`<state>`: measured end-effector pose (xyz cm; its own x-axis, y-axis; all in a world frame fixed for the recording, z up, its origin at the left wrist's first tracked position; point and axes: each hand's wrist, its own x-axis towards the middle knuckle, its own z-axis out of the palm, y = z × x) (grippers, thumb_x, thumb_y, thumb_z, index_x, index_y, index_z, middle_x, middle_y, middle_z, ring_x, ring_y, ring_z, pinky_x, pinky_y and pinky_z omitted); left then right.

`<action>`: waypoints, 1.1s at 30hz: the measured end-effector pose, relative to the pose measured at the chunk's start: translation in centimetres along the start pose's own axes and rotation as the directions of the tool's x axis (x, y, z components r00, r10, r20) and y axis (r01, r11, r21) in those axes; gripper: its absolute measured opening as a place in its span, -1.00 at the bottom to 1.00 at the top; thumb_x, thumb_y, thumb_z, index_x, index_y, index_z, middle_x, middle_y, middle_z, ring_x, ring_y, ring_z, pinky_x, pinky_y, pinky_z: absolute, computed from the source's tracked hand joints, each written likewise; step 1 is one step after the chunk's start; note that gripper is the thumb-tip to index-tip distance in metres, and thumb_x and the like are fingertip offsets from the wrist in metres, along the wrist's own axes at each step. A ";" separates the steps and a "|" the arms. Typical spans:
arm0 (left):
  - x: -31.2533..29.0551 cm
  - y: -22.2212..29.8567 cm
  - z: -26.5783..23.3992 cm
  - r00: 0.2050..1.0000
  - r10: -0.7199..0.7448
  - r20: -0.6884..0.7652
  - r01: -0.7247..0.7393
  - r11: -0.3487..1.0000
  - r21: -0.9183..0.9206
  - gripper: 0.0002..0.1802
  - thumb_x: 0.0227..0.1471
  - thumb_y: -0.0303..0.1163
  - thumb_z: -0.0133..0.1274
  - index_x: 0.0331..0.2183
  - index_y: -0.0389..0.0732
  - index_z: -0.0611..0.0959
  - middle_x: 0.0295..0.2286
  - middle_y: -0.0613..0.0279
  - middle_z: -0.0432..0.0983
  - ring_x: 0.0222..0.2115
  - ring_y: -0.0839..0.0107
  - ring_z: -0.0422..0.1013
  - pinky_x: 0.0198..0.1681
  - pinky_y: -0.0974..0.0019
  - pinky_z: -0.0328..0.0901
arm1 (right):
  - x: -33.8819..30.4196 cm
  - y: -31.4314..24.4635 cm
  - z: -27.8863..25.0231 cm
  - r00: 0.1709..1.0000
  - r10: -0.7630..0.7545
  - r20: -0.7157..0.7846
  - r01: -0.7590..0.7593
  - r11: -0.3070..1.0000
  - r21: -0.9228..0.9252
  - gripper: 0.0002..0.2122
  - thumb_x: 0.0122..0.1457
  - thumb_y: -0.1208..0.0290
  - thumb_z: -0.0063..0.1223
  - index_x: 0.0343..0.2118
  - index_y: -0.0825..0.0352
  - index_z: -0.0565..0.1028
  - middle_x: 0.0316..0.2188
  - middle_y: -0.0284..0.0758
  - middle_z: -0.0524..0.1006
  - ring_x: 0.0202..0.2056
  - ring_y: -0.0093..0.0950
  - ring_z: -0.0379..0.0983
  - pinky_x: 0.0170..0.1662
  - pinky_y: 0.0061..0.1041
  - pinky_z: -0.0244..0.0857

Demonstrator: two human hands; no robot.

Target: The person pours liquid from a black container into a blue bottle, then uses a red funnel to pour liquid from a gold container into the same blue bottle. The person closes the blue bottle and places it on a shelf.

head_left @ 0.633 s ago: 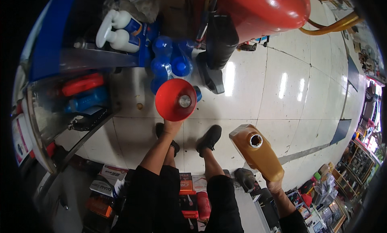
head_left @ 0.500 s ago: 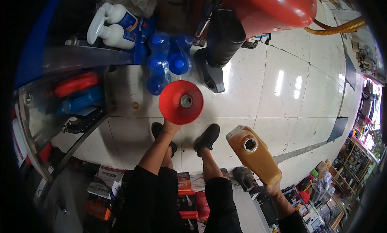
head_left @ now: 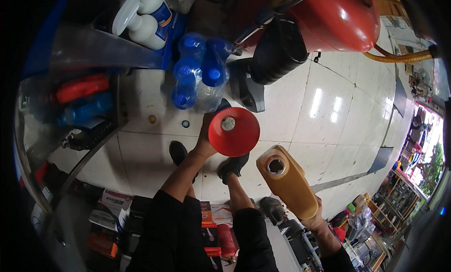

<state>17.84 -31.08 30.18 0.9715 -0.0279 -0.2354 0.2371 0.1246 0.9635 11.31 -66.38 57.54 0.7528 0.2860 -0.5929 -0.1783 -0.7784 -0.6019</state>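
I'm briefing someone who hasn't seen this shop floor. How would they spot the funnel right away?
Start at the big red tank at the top, then drop to the pale tiled floor in front of the person's shoes. The red funnel is in the left hand, beside the open amber bottle in the right hand. It alone is a round red cone.

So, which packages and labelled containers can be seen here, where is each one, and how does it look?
Amber jug: open-necked, held by right hand.
Blue-capped bottles: wrapped pack on floor, above red funnel in left hand.
White spray bottles: blue labels, top left.
Flat boxes: red, black, white, beside the legs.
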 end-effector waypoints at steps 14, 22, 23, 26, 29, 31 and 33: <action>0.3 -1.7 -0.1 1.000 -0.004 0.027 0.008 0.991 -0.132 -0.39 -0.16 -0.40 0.46 -0.01 -0.26 0.66 -0.12 -0.03 0.67 -0.08 0.06 0.59 0.02 0.15 0.45 | 2.7 -2.5 1.6 0.999 0.032 -0.017 -0.031 0.998 0.057 -0.49 -0.08 0.48 0.45 0.00 0.42 0.56 -0.14 -0.07 0.62 -0.10 0.00 0.55 -0.02 -0.16 0.47; -0.4 -4.1 -0.4 0.987 0.131 0.089 -0.152 0.946 0.287 -0.22 -0.25 -0.34 0.54 0.08 -0.19 0.63 -0.03 0.07 0.64 -0.03 0.06 0.54 0.08 0.09 0.42 | 4.6 -6.7 1.8 1.000 -0.021 0.021 0.023 0.992 -0.124 -0.59 -0.04 0.46 0.41 -0.10 0.38 0.55 -0.28 -0.12 0.59 -0.25 0.01 0.56 -0.15 -0.14 0.46; -0.5 -4.2 -0.4 0.982 0.162 0.099 -0.186 0.922 0.340 -0.19 -0.26 -0.33 0.54 0.10 -0.17 0.62 -0.01 0.09 0.62 -0.01 0.07 0.53 0.10 0.08 0.40 | 4.7 -7.2 1.7 0.999 -0.035 0.039 0.042 0.982 -0.186 -0.61 -0.03 0.46 0.40 -0.11 0.38 0.55 -0.29 -0.12 0.58 -0.27 0.00 0.56 -0.17 -0.14 0.46; -0.7 -4.2 -0.4 0.958 0.265 0.109 -0.286 0.850 0.442 -0.11 -0.28 -0.31 0.55 0.16 -0.13 0.58 0.07 0.17 0.57 0.05 0.12 0.48 0.16 0.09 0.35 | 5.2 -8.1 1.7 0.998 -0.032 0.045 0.041 0.979 -0.199 -0.66 0.01 0.47 0.36 -0.13 0.37 0.55 -0.31 -0.10 0.57 -0.30 0.00 0.56 -0.22 -0.13 0.47; -1.1 -3.6 -0.4 0.923 0.371 0.098 -0.373 0.807 0.458 -0.06 -0.29 -0.29 0.55 0.19 -0.11 0.55 0.12 0.23 0.53 0.08 0.14 0.44 0.19 0.10 0.32 | 5.6 -8.5 2.0 0.997 -0.062 0.055 0.073 0.970 -0.230 -0.68 0.04 0.46 0.34 -0.13 0.38 0.55 -0.32 -0.09 0.56 -0.32 0.01 0.56 -0.23 -0.11 0.49; -1.2 -3.1 -0.4 0.905 0.417 0.085 -0.406 0.783 0.472 -0.04 -0.29 -0.28 0.55 0.20 -0.10 0.54 0.13 0.24 0.52 0.09 0.12 0.44 0.19 0.09 0.32 | 5.6 -8.8 2.1 0.998 -0.013 0.065 0.028 0.974 -0.225 -0.68 0.06 0.44 0.34 -0.13 0.38 0.55 -0.32 -0.08 0.56 -0.32 0.02 0.57 -0.23 -0.11 0.50; -1.3 -2.6 -0.4 0.913 0.398 0.087 -0.384 0.771 0.508 -0.03 -0.29 -0.28 0.55 0.21 -0.10 0.53 0.14 0.24 0.51 0.10 0.12 0.42 0.20 0.09 0.32 | 5.7 -9.0 2.3 0.997 0.042 0.058 -0.028 0.976 -0.214 -0.68 0.08 0.43 0.35 -0.12 0.39 0.55 -0.32 -0.08 0.56 -0.32 0.02 0.57 -0.22 -0.11 0.50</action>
<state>15.94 -30.94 27.93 0.9818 -0.0624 0.1791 -0.1891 -0.3970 0.8981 15.72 -56.49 58.39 0.7069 0.2851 -0.6473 -0.0600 -0.8877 -0.4564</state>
